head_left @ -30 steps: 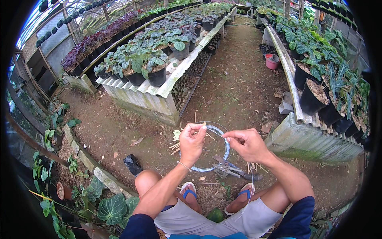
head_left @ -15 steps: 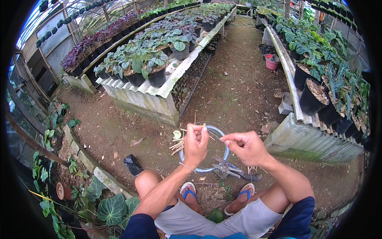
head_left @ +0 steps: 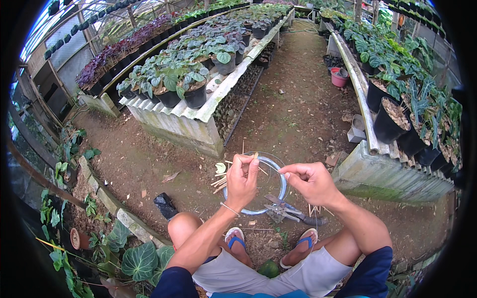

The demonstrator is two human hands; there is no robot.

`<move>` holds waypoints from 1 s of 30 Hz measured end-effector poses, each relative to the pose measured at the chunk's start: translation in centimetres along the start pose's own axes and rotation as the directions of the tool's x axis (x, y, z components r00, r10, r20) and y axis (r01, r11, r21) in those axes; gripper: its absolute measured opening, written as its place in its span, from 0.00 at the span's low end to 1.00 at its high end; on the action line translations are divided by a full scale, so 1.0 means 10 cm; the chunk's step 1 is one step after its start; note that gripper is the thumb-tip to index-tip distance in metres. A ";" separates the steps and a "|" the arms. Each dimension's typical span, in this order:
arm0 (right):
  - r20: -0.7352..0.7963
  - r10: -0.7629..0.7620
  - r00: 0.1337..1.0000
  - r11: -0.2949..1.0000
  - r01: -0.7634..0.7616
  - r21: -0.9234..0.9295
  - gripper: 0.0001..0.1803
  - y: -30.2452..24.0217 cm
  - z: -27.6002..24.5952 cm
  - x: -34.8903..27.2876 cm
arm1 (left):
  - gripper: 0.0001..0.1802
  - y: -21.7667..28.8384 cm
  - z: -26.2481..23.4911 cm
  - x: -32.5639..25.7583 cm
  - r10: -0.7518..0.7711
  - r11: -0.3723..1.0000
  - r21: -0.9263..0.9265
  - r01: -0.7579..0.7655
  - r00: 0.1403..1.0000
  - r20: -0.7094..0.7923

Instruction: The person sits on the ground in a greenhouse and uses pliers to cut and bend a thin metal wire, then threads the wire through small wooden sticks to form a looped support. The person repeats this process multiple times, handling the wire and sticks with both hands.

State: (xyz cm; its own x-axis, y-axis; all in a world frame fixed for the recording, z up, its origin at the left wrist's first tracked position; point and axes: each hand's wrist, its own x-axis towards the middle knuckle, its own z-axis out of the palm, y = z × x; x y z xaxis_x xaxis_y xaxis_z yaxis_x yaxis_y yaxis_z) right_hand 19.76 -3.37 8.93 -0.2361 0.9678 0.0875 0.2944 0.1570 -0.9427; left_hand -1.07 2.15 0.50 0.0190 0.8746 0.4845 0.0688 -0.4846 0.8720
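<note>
My left hand [head_left: 242, 185] is closed in a pinch round a thin light-brown stick [head_left: 256, 155], whose tip shows above the thumb. To its right, my right hand [head_left: 313, 184] pinches a fine wire [head_left: 281, 171] between thumb and fingertips; the strand is hard to follow toward the left hand. Below both hands a coil of silvery wire [head_left: 284, 191] lies on the soil. Pliers [head_left: 285, 211] rest at the coil's lower right edge. Several thin sticks [head_left: 220, 184] lie beside the left hand, partly hidden by it.
A black plastic bundle [head_left: 165, 205] lies by my left knee. Concrete benches with potted plants stand ahead left [head_left: 211, 141] and right [head_left: 387, 174], an earth path [head_left: 293, 89] between them. A pink pot [head_left: 339, 78] sits by the right bench. Leafy plants [head_left: 141, 260] grow at lower left.
My right hand has moved slightly to the right, away from the left hand, still pinching the wire. My left hand has barely shifted and keeps its hold on the stick.
</note>
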 end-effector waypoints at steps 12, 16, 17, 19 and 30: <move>0.023 -0.034 0.999 0.998 0.035 -0.046 0.12 0.05 -0.04 -0.02 | 0.08 -0.06 0.03 0.01 0.042 0.998 -0.034 -0.044 0.998 -0.043; 0.030 -0.011 0.999 1.000 0.011 -0.028 0.12 0.05 -0.04 -0.04 | 0.08 -0.06 0.05 0.01 0.021 0.994 -0.103 -0.026 0.998 -0.052; 0.033 0.009 0.999 1.000 -0.008 -0.026 0.13 0.04 -0.04 -0.04 | 0.08 -0.06 0.04 0.02 0.007 0.992 -0.127 -0.012 0.999 -0.038; 0.042 0.010 0.999 1.000 -0.011 0.025 0.13 0.02 -0.03 -0.03 | 0.07 -0.05 0.03 0.03 -0.035 0.975 -0.220 0.033 0.999 -0.004; 0.127 0.090 0.988 0.992 -0.078 -0.098 0.16 0.51 -0.12 0.13 | 0.08 -0.01 -0.11 0.07 -0.203 0.854 -0.468 0.226 0.974 0.099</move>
State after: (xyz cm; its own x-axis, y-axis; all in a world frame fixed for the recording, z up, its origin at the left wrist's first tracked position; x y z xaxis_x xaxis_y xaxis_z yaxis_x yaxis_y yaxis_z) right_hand 22.06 -1.05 4.59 -0.3244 0.9451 -0.0392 0.4010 0.0999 -0.9106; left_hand -2.17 2.77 0.88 0.1032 0.9522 0.2876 -0.4042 -0.2241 0.8868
